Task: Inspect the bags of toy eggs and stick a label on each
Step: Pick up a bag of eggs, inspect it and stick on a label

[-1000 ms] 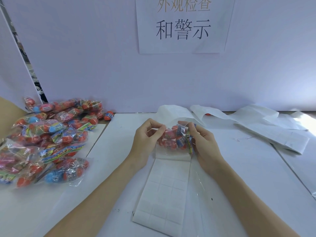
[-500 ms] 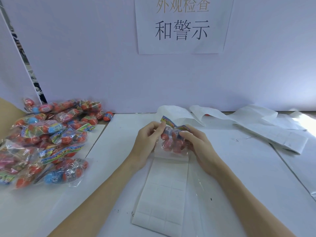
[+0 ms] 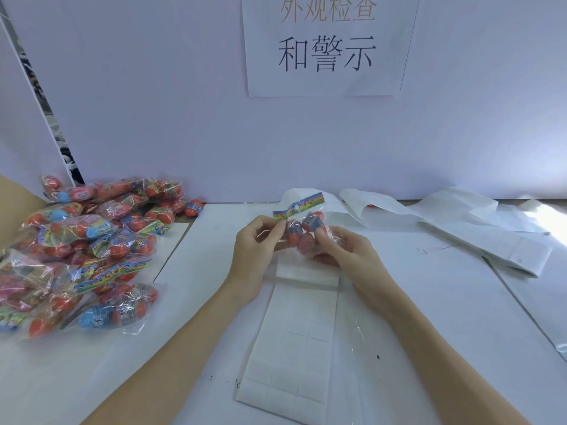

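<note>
Head view: bag of toy eggs (image 3: pixel 302 230) pinched between left hand (image 3: pixel 256 251) and right hand (image 3: pixel 346 251)

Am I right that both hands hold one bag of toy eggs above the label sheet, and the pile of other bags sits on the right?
Not quite. The head view shows the pile of other bags on the left. Both hands do hold one bag above the label sheet.

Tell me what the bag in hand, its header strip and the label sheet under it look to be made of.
Bag of toy eggs: clear glossy plastic film, by its crinkles and glints.
Header strip: looks like colour-printed card or paper; cannot tell which.
Label sheet: matt white paper, apparently die-cut into a grid of squares.
</note>
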`<state>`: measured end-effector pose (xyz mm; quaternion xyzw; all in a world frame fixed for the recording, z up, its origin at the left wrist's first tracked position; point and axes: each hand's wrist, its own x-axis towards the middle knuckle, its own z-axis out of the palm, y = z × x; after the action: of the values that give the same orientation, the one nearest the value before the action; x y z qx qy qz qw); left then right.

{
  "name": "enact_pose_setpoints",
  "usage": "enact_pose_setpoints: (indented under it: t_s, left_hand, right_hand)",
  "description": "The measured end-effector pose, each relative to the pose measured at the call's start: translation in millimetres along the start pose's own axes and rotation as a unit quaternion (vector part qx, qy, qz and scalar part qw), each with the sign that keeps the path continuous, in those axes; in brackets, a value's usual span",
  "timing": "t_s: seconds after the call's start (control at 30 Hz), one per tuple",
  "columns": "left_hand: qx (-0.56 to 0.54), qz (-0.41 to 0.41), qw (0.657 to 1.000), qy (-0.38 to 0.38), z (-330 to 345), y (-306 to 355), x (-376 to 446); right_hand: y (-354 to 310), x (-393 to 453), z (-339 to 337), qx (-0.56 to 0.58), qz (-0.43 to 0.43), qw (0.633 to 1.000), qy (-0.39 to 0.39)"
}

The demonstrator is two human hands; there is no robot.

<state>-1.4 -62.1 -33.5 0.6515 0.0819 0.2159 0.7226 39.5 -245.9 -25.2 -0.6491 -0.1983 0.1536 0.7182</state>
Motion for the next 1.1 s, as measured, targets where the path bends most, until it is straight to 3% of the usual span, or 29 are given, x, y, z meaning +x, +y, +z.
enact_pose_setpoints:
  t_s: [0.2, 0.37, 0.73, 0.97, 1.1]
  left_hand:
    - [-0.043, -0.037, 0.998, -0.036, 0.8, 4.4, -0.4]
    - [-0.013, -0.059, 0.997, -0.057, -0.3, 2.2, -1.6]
    - [0.077, 0.032, 0.997, -0.003, 4.8, 3.3, -5.1]
    - [0.033, 0.008, 0.998, 0.058, 1.8, 1.6, -2.3]
    - [0.019, -0.002, 0.998, 0.056, 1.7, -1.0, -0.1]
  right_hand:
    - [-3.2, -0.3, -3.0, 0.015, 0.009, 1.0, -0.003]
    - [-4.6, -4.0, 1.0, -0.063, 0.016, 0.997, -0.041]
    - [-4.2, -2.4, 1.2, -0.01, 0.049, 0.999, 0.009]
    - [-2.4, -1.9, -2.6, -0.073, 0.016, 0.994, -0.079]
    - [-5.2, -0.6, -5.1, -0.054, 0.019, 0.996, -0.073]
